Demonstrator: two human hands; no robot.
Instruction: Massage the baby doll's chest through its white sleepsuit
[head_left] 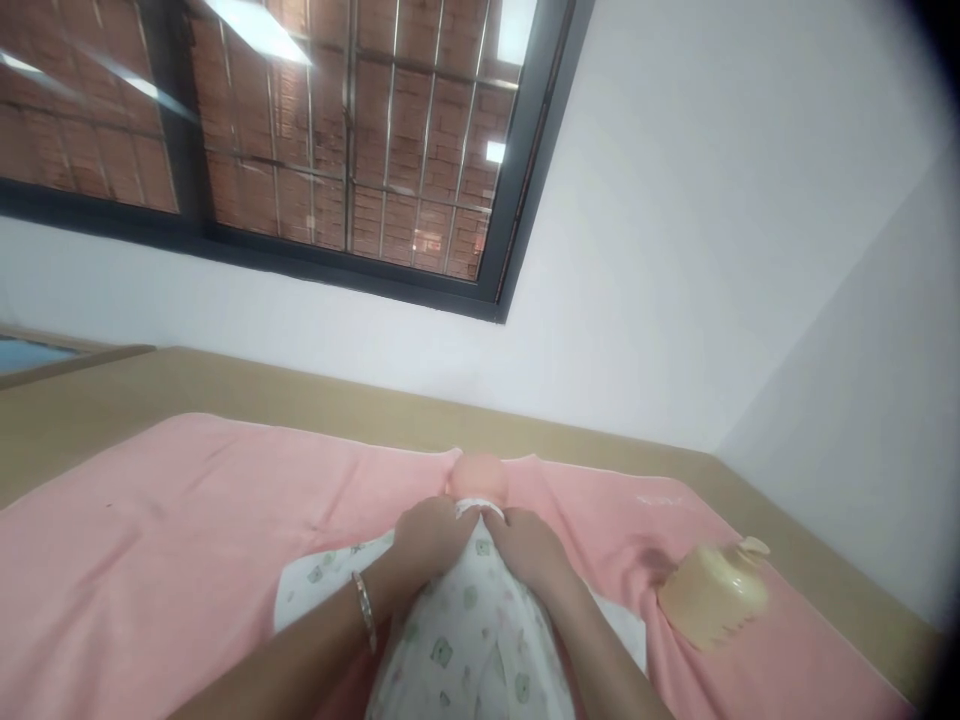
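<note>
White baby clothing with a small green print lies across a doll-like figure, whose smooth, round pink head shows just beyond the neckline. At the left side of the neckline, my left hand is closed on the fabric, a bracelet round its wrist. My right hand pinches the right side, its thumb close to the left one. The cloth between my arms is raised toward me. Sleeves spread flat to both sides. The figure's face and body are hidden.
A pink blanket with creases covers the wooden surface. At the right lies a pale yellow plastic container with a knob. Behind are a white wall and a dark-framed, barred window.
</note>
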